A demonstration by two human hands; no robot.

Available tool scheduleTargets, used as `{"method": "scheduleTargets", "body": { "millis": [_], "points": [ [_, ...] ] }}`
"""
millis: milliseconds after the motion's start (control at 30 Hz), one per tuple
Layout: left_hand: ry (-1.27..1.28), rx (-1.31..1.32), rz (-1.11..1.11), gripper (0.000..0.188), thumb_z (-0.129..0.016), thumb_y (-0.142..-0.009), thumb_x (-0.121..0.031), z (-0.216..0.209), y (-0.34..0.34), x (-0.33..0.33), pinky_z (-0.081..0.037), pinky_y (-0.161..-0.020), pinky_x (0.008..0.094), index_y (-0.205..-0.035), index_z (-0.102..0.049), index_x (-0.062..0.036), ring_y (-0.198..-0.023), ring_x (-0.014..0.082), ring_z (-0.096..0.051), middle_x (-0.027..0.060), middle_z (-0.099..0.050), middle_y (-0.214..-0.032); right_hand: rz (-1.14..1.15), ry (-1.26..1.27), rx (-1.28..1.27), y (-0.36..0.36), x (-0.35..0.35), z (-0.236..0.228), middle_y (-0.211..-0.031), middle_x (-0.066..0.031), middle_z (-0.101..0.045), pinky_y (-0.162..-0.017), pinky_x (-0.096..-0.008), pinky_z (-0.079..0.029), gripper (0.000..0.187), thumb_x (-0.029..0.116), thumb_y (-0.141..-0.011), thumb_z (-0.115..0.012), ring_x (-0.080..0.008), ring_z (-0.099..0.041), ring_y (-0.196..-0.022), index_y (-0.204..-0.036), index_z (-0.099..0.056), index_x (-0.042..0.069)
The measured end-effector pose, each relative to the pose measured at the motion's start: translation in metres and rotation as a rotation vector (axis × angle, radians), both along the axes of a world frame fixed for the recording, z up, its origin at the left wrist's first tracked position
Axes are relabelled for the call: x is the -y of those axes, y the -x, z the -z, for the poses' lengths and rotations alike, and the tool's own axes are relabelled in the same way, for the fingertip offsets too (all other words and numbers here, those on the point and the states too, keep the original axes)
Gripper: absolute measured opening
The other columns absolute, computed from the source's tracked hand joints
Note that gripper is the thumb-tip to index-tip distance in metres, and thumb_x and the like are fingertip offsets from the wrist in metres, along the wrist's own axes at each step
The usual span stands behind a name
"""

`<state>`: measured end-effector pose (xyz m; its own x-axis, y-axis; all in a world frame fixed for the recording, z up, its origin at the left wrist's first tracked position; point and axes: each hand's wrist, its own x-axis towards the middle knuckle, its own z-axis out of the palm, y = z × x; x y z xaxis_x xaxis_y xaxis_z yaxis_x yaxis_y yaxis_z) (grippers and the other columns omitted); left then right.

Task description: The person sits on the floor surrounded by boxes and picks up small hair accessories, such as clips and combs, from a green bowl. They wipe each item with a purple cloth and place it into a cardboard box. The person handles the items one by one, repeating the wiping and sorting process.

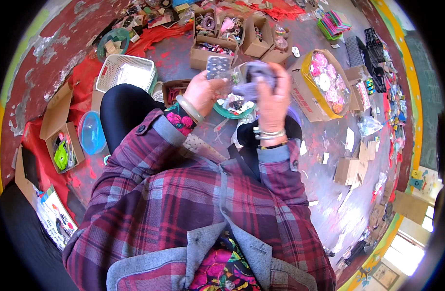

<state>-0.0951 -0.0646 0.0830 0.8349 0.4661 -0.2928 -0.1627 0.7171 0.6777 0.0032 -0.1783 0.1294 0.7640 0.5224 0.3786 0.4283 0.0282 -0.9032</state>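
Note:
Both my hands are raised in front of me over my knees. My left hand (201, 95) pinches a grey-blue card with a dotted pattern (218, 67) between thumb and fingers. My right hand (273, 99) grips a bunched greyish-purple cloth piece (254, 86), smeared by motion; its exact kind I cannot make out. Something clear, like thin plastic, shows between the two hands. Below them a green round basin (228, 114) with small items in it is partly covered by my hands.
Open cardboard boxes (203, 59) of hair accessories stand ahead. To the right is a box of pink and white flowers (324, 82). A white basket (108, 72), a blue plastic bowl (91, 133) and a box with a green item (62, 155) are at left. Paper scraps litter the floor.

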Motion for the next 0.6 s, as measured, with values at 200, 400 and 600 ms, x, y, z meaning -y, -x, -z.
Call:
{"method": "scheduleTargets", "body": {
  "millis": [200, 400, 600],
  "points": [
    [0.106, 0.116, 0.050, 0.023, -0.044, -0.080, 0.003, -0.012, 0.004, 0.009, -0.047, -0.063, 0.0248, -0.101, -0.051, -0.0023, -0.072, 0.0142, -0.058, 0.0053, -0.059, -0.087, -0.109, 0.178, 0.575, 0.013, -0.015, 0.030, -0.102, -0.0091, -0.054, -0.078, -0.0345, -0.041, 0.037, -0.003, -0.065, -0.057, -0.0283, -0.050, -0.088, -0.100, -0.057, 0.007],
    [0.115, 0.132, 0.006, 0.023, -0.043, -0.080, 0.004, -0.011, 0.010, 0.001, -0.047, -0.062, 0.0251, -0.101, -0.052, -0.0017, -0.072, 0.0150, -0.059, 0.0062, -0.059, -0.088, -0.145, 0.183, 0.713, 0.016, -0.013, 0.038, -0.107, -0.0071, -0.054, -0.077, -0.0334, -0.041, 0.042, -0.007, -0.064, -0.055, -0.0275, -0.050, -0.087, -0.102, -0.059, 0.010],
    [0.118, 0.109, -0.076, 0.020, -0.045, -0.079, 0.004, -0.018, 0.019, -0.024, -0.050, -0.065, 0.0289, -0.098, -0.052, 0.0016, -0.072, 0.0177, -0.060, 0.0095, -0.061, -0.086, -0.271, 0.203, 0.660, 0.014, -0.009, 0.045, -0.105, -0.0095, -0.054, -0.077, -0.0363, -0.041, 0.037, -0.004, -0.065, -0.053, -0.0302, -0.050, -0.085, -0.099, -0.059, 0.009]
  ]
}}
